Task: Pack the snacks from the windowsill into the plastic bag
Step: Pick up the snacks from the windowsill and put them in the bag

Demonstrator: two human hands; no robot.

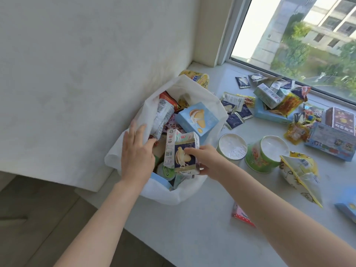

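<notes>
The left hand [136, 155] lies spread on the left rim of the white plastic bag [185, 193], fingers fairly straight and pressing the edge outward, the thumb pointing into the opening. The right hand [206, 160] grips a navy snack box [184, 160] with a sandwich biscuit printed on it, fingers curled over its top edge and thumb at its lower corner. It holds the box upright right over the mouth of the bag, just beside the left hand.

The bag stands at the left end of the windowsill [192, 228], against the wall, and is already well filled. A white carton [170, 149] touches the navy box on its left, and a light blue box [196, 120] lies tilted behind them, next to a red-topped packet [163, 114].

To the right of the right hand, two green cups [232, 149] [266, 155] sit on the sill (both bottoms up), close to the bag. A yellow-edged pouch [300, 176] lies beyond them, and a pink packet [241, 216] shows under the right forearm. Small navy sachets [236, 116] lie just past the bag's right rim. A loose heap of boxes and wrappers [279, 101] lies farther along toward the window [308, 35], well apart from both hands.
</notes>
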